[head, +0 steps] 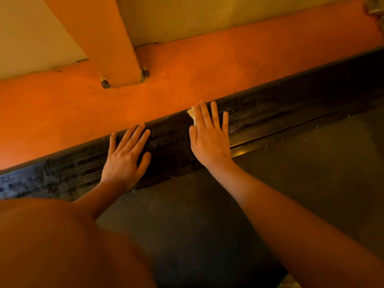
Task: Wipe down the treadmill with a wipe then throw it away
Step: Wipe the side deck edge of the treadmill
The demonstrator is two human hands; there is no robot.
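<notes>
The treadmill's black ribbed side rail (270,113) runs diagonally across the view, beside the dark belt (207,215). My right hand (209,134) lies flat on the rail with straight fingers, pressing a pale wipe (191,114) under it; only a corner of the wipe shows past my index finger. My left hand (126,156) rests flat on the rail further left, fingers spread, holding nothing.
An orange frame beam (187,75) borders the rail's far side, with an orange upright post (108,38) bolted to it. Pale floor (31,34) lies beyond. My knee (52,242) fills the lower left. Small debris specks lie along the belt's edge.
</notes>
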